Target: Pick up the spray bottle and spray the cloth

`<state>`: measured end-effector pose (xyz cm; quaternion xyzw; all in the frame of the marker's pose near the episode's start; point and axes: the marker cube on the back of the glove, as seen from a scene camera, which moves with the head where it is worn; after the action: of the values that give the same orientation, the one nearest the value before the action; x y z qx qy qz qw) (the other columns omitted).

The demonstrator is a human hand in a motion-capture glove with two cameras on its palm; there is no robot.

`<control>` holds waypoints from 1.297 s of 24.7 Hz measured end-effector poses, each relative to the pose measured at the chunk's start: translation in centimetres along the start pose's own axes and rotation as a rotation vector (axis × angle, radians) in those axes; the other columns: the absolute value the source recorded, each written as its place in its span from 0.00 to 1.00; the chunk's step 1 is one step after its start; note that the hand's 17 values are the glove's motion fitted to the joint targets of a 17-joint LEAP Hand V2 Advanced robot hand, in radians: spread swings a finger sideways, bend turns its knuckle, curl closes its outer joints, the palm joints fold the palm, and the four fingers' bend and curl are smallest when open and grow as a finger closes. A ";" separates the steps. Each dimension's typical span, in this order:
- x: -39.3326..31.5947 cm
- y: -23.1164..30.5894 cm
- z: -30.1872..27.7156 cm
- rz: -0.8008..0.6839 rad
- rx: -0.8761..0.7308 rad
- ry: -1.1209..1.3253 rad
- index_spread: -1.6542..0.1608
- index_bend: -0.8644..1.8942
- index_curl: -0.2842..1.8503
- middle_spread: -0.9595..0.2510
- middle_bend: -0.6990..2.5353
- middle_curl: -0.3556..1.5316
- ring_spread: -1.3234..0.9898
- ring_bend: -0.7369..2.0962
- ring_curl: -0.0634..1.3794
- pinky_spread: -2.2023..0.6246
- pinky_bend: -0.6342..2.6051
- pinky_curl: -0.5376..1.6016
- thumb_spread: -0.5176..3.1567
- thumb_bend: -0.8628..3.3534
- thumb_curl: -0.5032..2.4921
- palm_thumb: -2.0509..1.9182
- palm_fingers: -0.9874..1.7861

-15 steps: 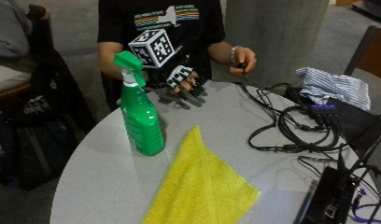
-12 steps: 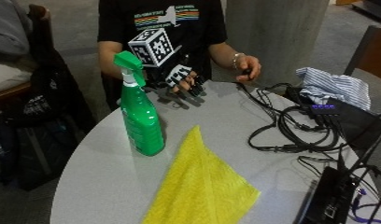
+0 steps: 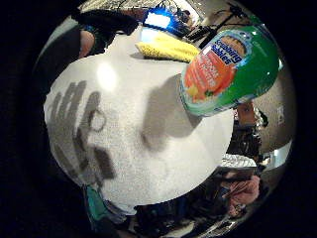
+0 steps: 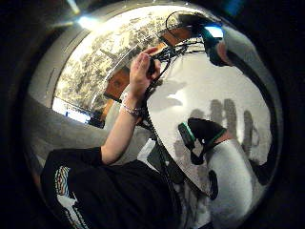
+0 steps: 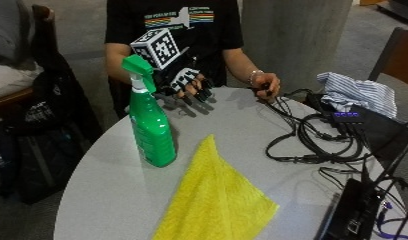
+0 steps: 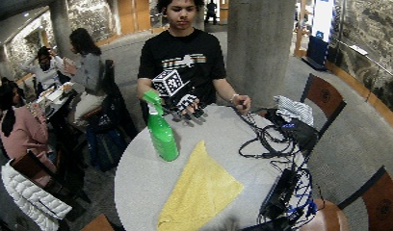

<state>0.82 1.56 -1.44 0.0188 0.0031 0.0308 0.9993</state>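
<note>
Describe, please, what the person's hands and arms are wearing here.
The right hand wears a black glove with white checker-patterned patches along the fingers. The left hand is bare, with a beaded bracelet at the wrist. Both arms emerge from short black T-shirt sleeves.

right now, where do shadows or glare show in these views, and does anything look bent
Little finger side palm view: the gloved right hand's spread-finger shadow and the spray bottle's shadow fall on the white table, with a glare spot near the yellow cloth; the bottle bulges. Thumb side palm view: finger shadows again. Outside view: soft shadow under the gloved right hand.
</note>
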 end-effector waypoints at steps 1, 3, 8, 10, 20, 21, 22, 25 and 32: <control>0.2 0.1 -0.2 0.014 0.019 -0.016 0.75 0.37 0.25 0.79 0.29 0.31 0.56 0.36 0.19 0.85 0.31 0.36 0.38 0.27 0.24 0.68 0.62; 0.6 0.4 -0.8 0.038 0.066 -0.052 0.75 0.37 0.25 0.79 0.29 0.32 0.56 0.36 0.20 0.85 0.32 0.37 0.39 0.27 0.24 0.68 0.61; 0.3 3.3 -1.8 0.181 0.197 -0.153 0.74 0.35 0.25 0.79 0.27 0.32 0.56 0.38 0.22 0.84 0.34 0.38 0.40 0.25 0.25 0.69 0.61; 2.1 3.5 -3.4 0.270 0.310 -0.278 0.74 0.34 0.24 0.80 0.27 0.32 0.55 0.39 0.23 0.84 0.35 0.39 0.40 0.25 0.25 0.69 0.60; 6.3 6.4 -6.4 0.512 0.535 -0.661 0.73 0.34 0.22 0.82 0.28 0.34 0.57 0.41 0.25 0.85 0.38 0.41 0.41 0.23 0.26 0.69 0.57; 6.5 6.4 -6.3 0.521 0.543 -0.663 0.73 0.34 0.22 0.82 0.28 0.35 0.58 0.41 0.25 0.85 0.38 0.41 0.41 0.23 0.26 0.69 0.57; 6.7 6.3 -6.2 0.529 0.553 -0.663 0.73 0.34 0.22 0.82 0.28 0.35 0.58 0.41 0.25 0.85 0.38 0.41 0.41 0.22 0.26 0.69 0.57; 7.2 5.9 -6.2 0.541 0.577 -0.663 0.73 0.34 0.22 0.82 0.28 0.35 0.58 0.41 0.26 0.85 0.38 0.42 0.41 0.22 0.27 0.70 0.56; 10.3 3.7 -6.0 0.616 0.616 -0.588 0.74 0.35 0.22 0.83 0.28 0.36 0.59 0.40 0.26 0.86 0.39 0.42 0.41 0.21 0.27 0.70 0.54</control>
<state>10.86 6.16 -7.32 0.3195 -0.2744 0.3141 0.8508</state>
